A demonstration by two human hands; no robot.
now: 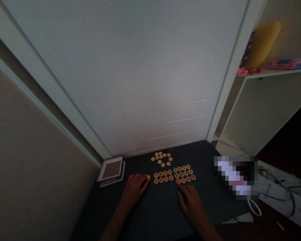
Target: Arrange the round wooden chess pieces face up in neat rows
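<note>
Several round wooden pieces with red or dark characters lie in rows on the dark table (pixel 153 214). At the left end of the rows, the fingertips of my left hand (pixel 135 187) touch a plain-looking round piece (pixel 148 177). My right hand (pixel 191 202) rests below the right-hand rows, its index fingertip at the lower edge of a piece with a red character (pixel 178 181); its thumb is apart from the fingers. Behind the rows, several blank-faced pieces (pixel 157 157) lie in a loose cluster.
A stack of framed or boxed items (pixel 111 167) sits at the table's left back corner. The white panel (pixel 140 83) rises behind the table. A blurred-out object (pixel 233 175) lies at the right edge, near a shelf (pixel 273 74) and a box with cables (pixel 286 201).
</note>
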